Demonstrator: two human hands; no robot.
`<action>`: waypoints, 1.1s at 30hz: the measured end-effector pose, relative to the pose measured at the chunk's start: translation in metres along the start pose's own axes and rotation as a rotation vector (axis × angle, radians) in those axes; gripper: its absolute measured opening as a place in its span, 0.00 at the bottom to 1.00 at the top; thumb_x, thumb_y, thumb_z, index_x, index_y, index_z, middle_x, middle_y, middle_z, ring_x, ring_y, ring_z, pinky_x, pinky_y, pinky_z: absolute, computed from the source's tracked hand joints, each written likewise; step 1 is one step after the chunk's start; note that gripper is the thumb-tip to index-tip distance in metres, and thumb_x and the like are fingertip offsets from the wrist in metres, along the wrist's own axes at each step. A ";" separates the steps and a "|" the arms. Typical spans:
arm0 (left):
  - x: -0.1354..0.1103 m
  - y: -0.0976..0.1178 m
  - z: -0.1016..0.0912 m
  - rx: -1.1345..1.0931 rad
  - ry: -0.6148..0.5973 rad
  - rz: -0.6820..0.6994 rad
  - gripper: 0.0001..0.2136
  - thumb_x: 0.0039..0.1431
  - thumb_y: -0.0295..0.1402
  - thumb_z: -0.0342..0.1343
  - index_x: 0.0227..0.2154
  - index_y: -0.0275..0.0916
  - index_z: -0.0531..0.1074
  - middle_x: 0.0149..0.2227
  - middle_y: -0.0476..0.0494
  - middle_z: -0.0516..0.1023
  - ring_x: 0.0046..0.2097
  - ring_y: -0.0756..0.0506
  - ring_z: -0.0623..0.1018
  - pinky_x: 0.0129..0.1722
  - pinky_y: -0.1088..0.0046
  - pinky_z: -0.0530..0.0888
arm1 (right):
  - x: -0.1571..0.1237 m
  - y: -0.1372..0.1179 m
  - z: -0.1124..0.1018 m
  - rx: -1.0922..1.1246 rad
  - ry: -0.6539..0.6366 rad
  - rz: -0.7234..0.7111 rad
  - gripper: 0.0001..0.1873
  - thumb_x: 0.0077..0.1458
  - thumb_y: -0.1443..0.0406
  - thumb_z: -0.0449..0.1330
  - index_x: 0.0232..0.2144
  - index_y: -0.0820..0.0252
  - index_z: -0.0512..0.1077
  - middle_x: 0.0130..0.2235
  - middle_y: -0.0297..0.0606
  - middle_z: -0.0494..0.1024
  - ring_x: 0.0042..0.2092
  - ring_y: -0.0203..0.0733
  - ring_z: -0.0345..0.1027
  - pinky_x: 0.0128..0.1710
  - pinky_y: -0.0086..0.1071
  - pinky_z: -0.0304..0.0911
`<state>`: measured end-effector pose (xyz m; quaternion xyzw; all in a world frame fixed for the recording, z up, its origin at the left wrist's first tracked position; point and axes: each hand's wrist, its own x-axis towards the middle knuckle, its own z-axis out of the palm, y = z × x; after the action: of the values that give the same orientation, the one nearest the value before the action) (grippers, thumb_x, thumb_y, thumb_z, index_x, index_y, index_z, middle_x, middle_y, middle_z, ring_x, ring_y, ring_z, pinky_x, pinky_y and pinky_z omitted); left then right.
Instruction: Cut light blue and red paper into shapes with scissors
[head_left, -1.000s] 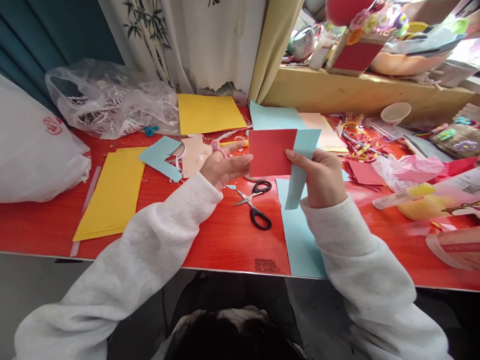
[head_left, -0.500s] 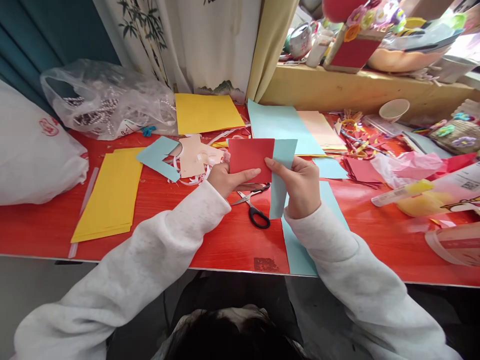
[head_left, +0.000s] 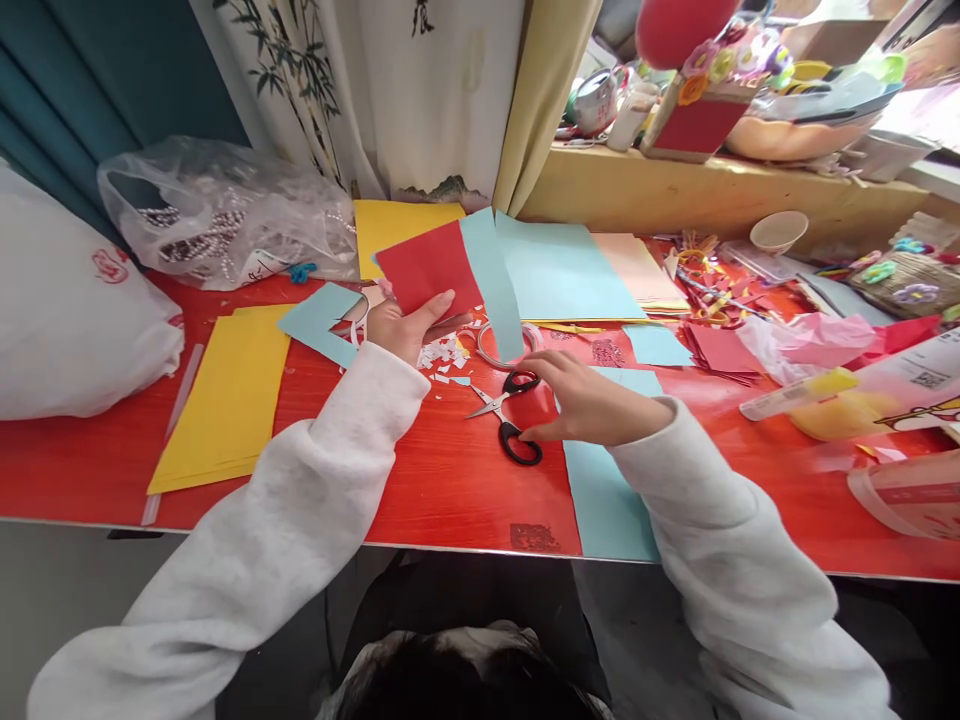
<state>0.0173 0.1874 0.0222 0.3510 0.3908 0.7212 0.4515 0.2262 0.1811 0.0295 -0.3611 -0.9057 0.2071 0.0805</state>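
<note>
My left hand [head_left: 405,325] pinches a red paper square [head_left: 427,265] together with a light blue paper strip [head_left: 495,285], holding both tilted above the red table [head_left: 442,470]. My right hand [head_left: 589,405] has come down beside the black-handled scissors [head_left: 510,410]; its thumb and fingers touch the two handle loops, and the scissors still lie flat on the table. Small white paper scraps [head_left: 442,355] lie just under the held papers.
Yellow sheets [head_left: 225,395] lie at the left, a light blue sheet [head_left: 604,490] under my right wrist, more coloured paper [head_left: 562,265] behind. Plastic bags [head_left: 217,210] sit at the back left. A glue stick [head_left: 795,392], a bowl [head_left: 780,230] and craft clutter fill the right side.
My right hand let go of the papers and dropped onto the scissors. My left hand took both papers and carried them up and to the left, tilting them.
</note>
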 end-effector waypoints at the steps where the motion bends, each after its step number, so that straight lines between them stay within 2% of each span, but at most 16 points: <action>1: 0.000 0.000 0.000 -0.001 -0.007 0.006 0.12 0.36 0.33 0.66 0.24 0.36 0.70 0.28 0.48 0.77 0.28 0.45 0.79 0.36 0.64 0.78 | 0.003 0.001 0.008 -0.034 -0.023 0.011 0.38 0.38 0.57 0.65 0.51 0.63 0.61 0.52 0.51 0.63 0.52 0.55 0.59 0.50 0.46 0.58; 3: 0.000 0.001 -0.001 0.000 -0.011 0.007 0.13 0.35 0.34 0.66 0.26 0.36 0.71 0.30 0.46 0.78 0.29 0.45 0.79 0.37 0.64 0.78 | 0.009 0.000 0.018 -0.078 -0.069 0.028 0.33 0.40 0.59 0.63 0.50 0.64 0.63 0.48 0.51 0.66 0.49 0.53 0.61 0.47 0.43 0.60; 6: -0.001 0.003 -0.001 0.003 0.000 -0.001 0.13 0.35 0.33 0.66 0.25 0.36 0.71 0.29 0.48 0.78 0.29 0.45 0.79 0.36 0.65 0.78 | 0.012 -0.007 0.019 -0.110 -0.119 0.056 0.21 0.45 0.61 0.58 0.44 0.63 0.67 0.40 0.46 0.70 0.41 0.46 0.66 0.38 0.36 0.62; 9: -0.001 0.007 -0.002 0.015 0.004 -0.027 0.12 0.35 0.34 0.66 0.23 0.35 0.70 0.26 0.48 0.77 0.28 0.45 0.79 0.36 0.65 0.78 | 0.011 -0.014 0.013 -0.132 -0.174 0.079 0.17 0.46 0.62 0.56 0.40 0.60 0.69 0.33 0.41 0.73 0.31 0.40 0.65 0.29 0.32 0.59; 11: 0.000 0.009 -0.004 0.029 -0.009 -0.048 0.13 0.35 0.34 0.66 0.24 0.35 0.70 0.27 0.47 0.77 0.29 0.45 0.79 0.36 0.66 0.78 | 0.010 -0.018 0.010 -0.120 -0.181 0.084 0.15 0.46 0.63 0.56 0.38 0.60 0.70 0.29 0.38 0.73 0.29 0.39 0.64 0.28 0.32 0.58; 13: 0.001 0.012 -0.005 0.033 -0.015 -0.044 0.14 0.34 0.34 0.67 0.25 0.35 0.71 0.29 0.47 0.78 0.31 0.45 0.79 0.36 0.66 0.78 | 0.007 -0.020 0.007 -0.007 -0.191 0.074 0.14 0.45 0.65 0.57 0.37 0.60 0.71 0.29 0.37 0.73 0.29 0.38 0.64 0.28 0.32 0.59; 18: 0.006 0.016 -0.009 0.050 0.013 0.002 0.14 0.33 0.34 0.67 0.25 0.36 0.72 0.30 0.48 0.79 0.33 0.45 0.79 0.35 0.68 0.79 | 0.000 -0.018 0.003 0.701 -0.276 -0.056 0.21 0.44 0.69 0.58 0.45 0.59 0.66 0.30 0.34 0.68 0.31 0.34 0.63 0.28 0.28 0.64; 22: 0.004 0.019 -0.008 0.045 0.015 0.032 0.13 0.35 0.35 0.67 0.26 0.37 0.73 0.31 0.47 0.79 0.33 0.45 0.79 0.36 0.68 0.79 | 0.005 -0.018 0.012 1.177 -0.084 -0.149 0.26 0.43 0.65 0.63 0.46 0.56 0.62 0.32 0.32 0.64 0.30 0.32 0.63 0.25 0.29 0.65; 25: 0.000 0.020 -0.005 0.028 0.016 0.046 0.13 0.34 0.34 0.67 0.26 0.36 0.73 0.32 0.46 0.78 0.35 0.44 0.79 0.37 0.65 0.79 | 0.012 -0.020 0.022 1.266 -0.004 -0.127 0.28 0.40 0.58 0.66 0.43 0.56 0.61 0.31 0.32 0.63 0.26 0.30 0.60 0.21 0.27 0.60; 29: -0.004 0.019 -0.002 0.017 0.029 0.031 0.14 0.34 0.33 0.67 0.26 0.35 0.73 0.32 0.45 0.78 0.37 0.42 0.78 0.37 0.63 0.79 | 0.017 -0.024 0.029 1.200 -0.060 -0.104 0.38 0.31 0.44 0.64 0.41 0.57 0.61 0.36 0.37 0.62 0.35 0.36 0.60 0.27 0.30 0.62; 31: -0.007 0.017 0.000 0.006 0.022 0.037 0.14 0.34 0.34 0.67 0.27 0.35 0.73 0.33 0.45 0.78 0.38 0.42 0.78 0.37 0.63 0.79 | 0.018 -0.025 0.030 1.177 -0.029 -0.065 0.38 0.31 0.42 0.62 0.41 0.58 0.62 0.38 0.39 0.61 0.36 0.37 0.60 0.28 0.30 0.62; 33: -0.012 0.016 0.003 -0.007 0.021 0.061 0.14 0.34 0.34 0.67 0.27 0.36 0.72 0.34 0.45 0.78 0.38 0.42 0.78 0.38 0.63 0.78 | 0.019 -0.027 0.032 1.169 0.062 -0.008 0.36 0.34 0.43 0.62 0.41 0.59 0.62 0.37 0.39 0.62 0.35 0.36 0.61 0.26 0.29 0.61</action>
<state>0.0182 0.1728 0.0356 0.3537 0.3821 0.7397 0.4263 0.1868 0.1665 0.0123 -0.2595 -0.6397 0.6613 0.2935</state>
